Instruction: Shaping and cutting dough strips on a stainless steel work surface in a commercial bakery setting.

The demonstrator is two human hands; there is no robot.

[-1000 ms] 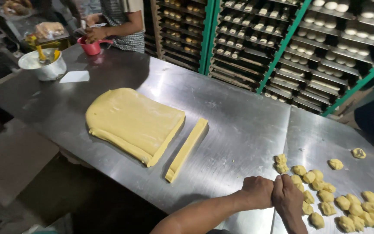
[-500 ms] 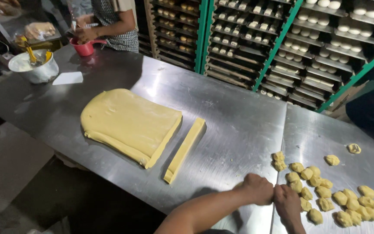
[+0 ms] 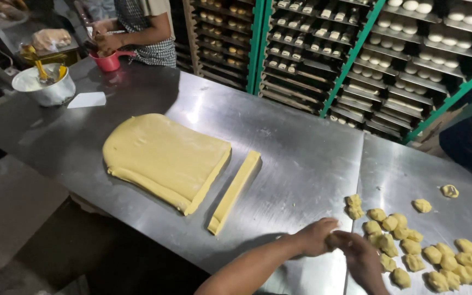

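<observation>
Dough bits (image 3: 411,246) lie heaped on steel table (image 3: 301,147), front right. Left hand (image 3: 315,236) & right hand (image 3: 361,257) meet just beside heap, fingers curled together; can't tell what's pinched between. Cut strip (image 3: 235,191) lies to the left, next to slab (image 3: 165,158). Bowl (image 3: 45,87) far left; another person's hands at a red cup (image 3: 107,60).
</observation>
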